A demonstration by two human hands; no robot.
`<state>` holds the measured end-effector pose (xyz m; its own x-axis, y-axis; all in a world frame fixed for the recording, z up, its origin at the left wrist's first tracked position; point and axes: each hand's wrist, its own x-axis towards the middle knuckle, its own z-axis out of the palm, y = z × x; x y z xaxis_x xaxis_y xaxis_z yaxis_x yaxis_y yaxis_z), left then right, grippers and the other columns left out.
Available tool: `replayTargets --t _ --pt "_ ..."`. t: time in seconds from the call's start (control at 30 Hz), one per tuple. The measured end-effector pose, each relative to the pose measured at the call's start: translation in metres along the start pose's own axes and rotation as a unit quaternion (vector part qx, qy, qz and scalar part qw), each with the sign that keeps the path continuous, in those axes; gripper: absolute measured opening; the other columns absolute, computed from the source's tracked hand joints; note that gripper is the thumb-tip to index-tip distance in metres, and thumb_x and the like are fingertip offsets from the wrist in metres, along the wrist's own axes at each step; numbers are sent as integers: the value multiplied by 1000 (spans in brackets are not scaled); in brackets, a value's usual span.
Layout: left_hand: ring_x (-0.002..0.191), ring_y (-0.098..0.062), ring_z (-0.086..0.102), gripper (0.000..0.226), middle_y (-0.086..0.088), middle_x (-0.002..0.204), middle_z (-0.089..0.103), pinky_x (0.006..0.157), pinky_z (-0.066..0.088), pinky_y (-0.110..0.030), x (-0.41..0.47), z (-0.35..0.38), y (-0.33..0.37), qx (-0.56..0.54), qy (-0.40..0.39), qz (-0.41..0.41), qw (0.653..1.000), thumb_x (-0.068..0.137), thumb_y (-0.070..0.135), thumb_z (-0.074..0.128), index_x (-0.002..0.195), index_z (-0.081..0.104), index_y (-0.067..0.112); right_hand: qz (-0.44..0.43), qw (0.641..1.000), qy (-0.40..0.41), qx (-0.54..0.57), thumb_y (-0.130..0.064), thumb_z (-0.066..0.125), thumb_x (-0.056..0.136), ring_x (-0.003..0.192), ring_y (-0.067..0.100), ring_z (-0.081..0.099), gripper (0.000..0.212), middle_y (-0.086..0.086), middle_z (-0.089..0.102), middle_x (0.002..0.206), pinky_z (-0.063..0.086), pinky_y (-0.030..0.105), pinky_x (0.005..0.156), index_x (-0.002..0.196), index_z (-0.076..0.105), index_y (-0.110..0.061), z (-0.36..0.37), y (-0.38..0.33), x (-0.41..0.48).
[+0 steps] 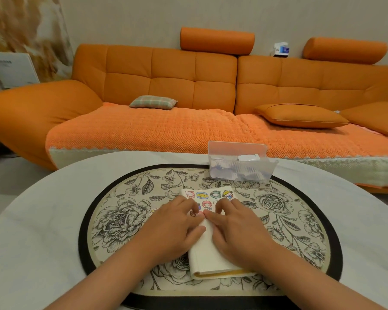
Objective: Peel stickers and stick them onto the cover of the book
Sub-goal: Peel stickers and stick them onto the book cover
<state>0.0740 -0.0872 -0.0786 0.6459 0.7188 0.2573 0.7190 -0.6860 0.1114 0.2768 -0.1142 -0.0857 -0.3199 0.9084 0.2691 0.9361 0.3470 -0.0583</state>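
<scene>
Book [203,253] lies flat on floral mat [121,220], centre of round table [43,220], spine edge near. Cartoon stickers [211,195] on far part of cover. Both hands on the book: L hand [173,227] & R hand [238,229] close together, fingertips meeting mid-cover just near of the stickers. Can't tell if pinching or only pressing. Clear plastic box [240,168] far right on mat; orange sofa [166,74] beyond.

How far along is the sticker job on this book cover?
Done: several stickers sit at the far end of the book cover. In hand: left hand and right hand fingers meet at another sticker just below them. Left: the near half looks bare.
</scene>
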Motion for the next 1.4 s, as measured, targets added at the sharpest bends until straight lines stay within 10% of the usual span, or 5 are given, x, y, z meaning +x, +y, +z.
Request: replayTargets --t 0.63,0.9,1.4 --pt "138 -14 28 77 7 147 37 105 35 -33 5 1 11 41 -43 -59 996 88 52 1 149 40 27 11 1000 -2 14 -41 39 88 101 16 54 42 -7 63 115 51 35 79 115 69 -30 -1 2 -4" --pt "128 -8 43 71 11 136 53 98 44 -29 4 -2 8 14 -17 -52 998 88 54 13 132 61 26 12 1000 -5 20 -44 35 88 100 16 52 47 -10 61 115 49 34 78 116 69 -30 -4 2 -4" --pt "125 -9 47 50 15 138 48 97 47 -33 -14 -29 -56 -49 17 -188 981 100 42 50 148 39 38 -38 998 -17 56 -38 47 99 116 11 53 34 -14 53 129 46 29 79 132 57 -34 -22 -37 41"
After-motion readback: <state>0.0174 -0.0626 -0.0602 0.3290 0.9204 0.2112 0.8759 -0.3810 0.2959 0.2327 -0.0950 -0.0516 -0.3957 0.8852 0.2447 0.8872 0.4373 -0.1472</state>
